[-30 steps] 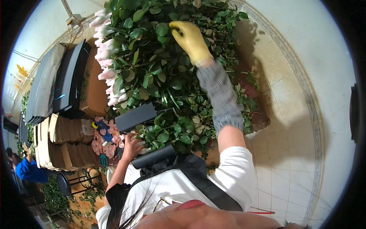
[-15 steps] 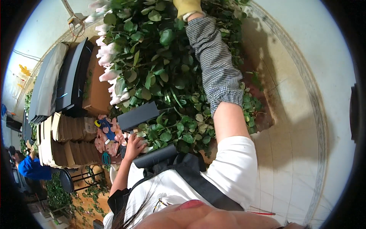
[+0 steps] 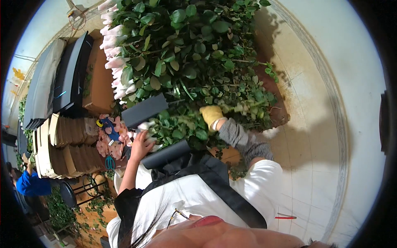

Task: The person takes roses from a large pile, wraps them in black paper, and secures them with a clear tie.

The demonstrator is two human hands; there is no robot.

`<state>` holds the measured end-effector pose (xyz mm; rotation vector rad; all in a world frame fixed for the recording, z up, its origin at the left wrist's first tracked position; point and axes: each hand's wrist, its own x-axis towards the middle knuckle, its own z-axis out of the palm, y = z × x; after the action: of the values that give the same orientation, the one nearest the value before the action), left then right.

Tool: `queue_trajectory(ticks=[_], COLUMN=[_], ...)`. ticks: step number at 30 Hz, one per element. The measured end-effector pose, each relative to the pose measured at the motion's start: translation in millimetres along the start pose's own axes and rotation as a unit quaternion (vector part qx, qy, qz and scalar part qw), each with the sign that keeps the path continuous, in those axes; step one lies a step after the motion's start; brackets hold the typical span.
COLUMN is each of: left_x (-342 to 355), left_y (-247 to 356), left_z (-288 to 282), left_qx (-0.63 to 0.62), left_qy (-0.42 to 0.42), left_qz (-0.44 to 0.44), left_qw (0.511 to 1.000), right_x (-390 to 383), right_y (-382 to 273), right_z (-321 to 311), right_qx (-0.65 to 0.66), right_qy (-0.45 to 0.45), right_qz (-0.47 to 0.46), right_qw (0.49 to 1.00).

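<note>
In front of me lies a big pile of leafy green stems (image 3: 178,53), their flower heads in pale pink netting sleeves (image 3: 118,62) along the left side. My right hand (image 3: 211,116), in a yellow glove with a grey checked sleeve, closes round a leafy stem bunch (image 3: 244,108) nearer to me. Leaves hide the exact grip. My left hand (image 3: 141,146) is bare, its fingers spread over white-sleeved flower heads (image 3: 145,126) at the bunch's left end. These heads lie between a dark rectangular block (image 3: 144,110) and a black padded roll (image 3: 167,154).
Left of the pile are pink petals or sleeves (image 3: 111,144), teal scissors (image 3: 109,163), stacked cardboard pieces (image 3: 68,142) and dark long boards (image 3: 72,76). A black stool (image 3: 68,194) stands lower left. Another person in a blue sleeve (image 3: 33,182) is at far left.
My right hand has come back from the far edge of the pile to the nearer bunch, its arm now bent. My left hand stays by the flower heads.
</note>
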<state>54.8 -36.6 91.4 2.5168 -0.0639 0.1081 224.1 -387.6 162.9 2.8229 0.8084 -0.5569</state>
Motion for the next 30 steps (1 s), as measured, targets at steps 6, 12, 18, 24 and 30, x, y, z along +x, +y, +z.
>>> queue_trajectory(ticks=[6, 12, 18, 24, 30], left_x=[9, 18, 2, 1, -1], left_y=[16, 3, -4, -12, -12], left_z=[-18, -13, 6, 13, 15], left_qx=[0.172, 0.100, 0.020, 0.023, 0.031], left_qy=[-0.025, -0.023, 0.043, 0.027, 0.035], left_qz=[0.036, 0.073, 0.025, -0.012, -0.007], left_qw=[0.984, 0.992, 0.999, 0.999, 0.999], right_x=[27, 36, 63, 197, 274], right_y=[6, 44, 92, 115, 141], right_z=[72, 7, -205, -325, -319], right_qx=[-0.008, 0.152, 0.374, -0.070, -0.058], right_qy=[0.021, -0.098, 0.443, 0.350, 0.383], right_qz=[-0.043, -0.109, -0.287, 0.102, 0.055], right_qw=[0.999, 0.978, 0.762, 0.929, 0.920])
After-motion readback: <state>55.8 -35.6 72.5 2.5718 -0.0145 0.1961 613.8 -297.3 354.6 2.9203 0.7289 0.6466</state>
